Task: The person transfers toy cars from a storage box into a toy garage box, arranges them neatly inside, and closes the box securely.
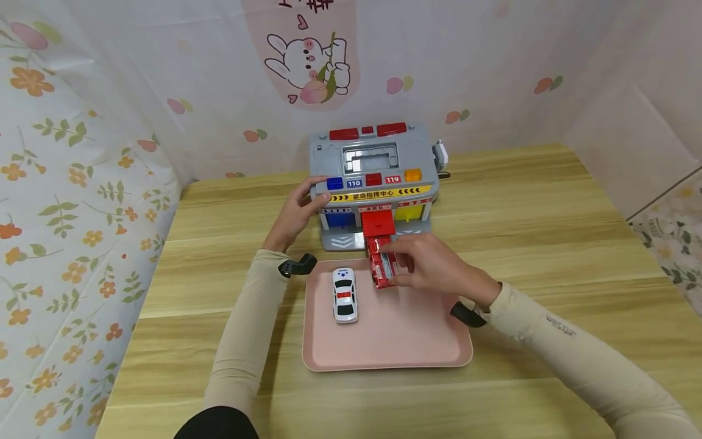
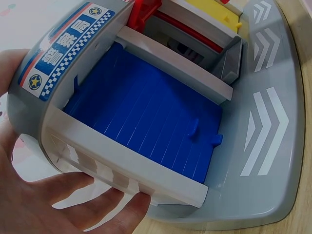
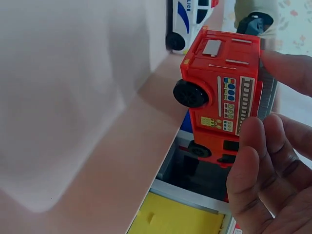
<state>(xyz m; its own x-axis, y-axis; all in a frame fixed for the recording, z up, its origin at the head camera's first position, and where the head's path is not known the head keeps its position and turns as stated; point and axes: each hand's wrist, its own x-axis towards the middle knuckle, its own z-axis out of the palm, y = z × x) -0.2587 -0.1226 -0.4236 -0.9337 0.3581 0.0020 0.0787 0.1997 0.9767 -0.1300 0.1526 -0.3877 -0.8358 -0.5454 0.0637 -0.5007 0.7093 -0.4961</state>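
Observation:
A grey toy emergency-station garage stands at the back of the table. My left hand grips its left corner; in the left wrist view, fingertips touch the side wall beside the blue door. Between thumb and fingers, my right hand pinches a red toy fire truck. The truck's front points into the middle bay, below the raised red door, and its rear is over the tray's back edge. The blue and yellow doors are down.
A white toy police car sits on the left of the pink tray, directly in front of the garage. A white handle sticks out from the garage's right side. Patterned cloth hangs behind the wooden table.

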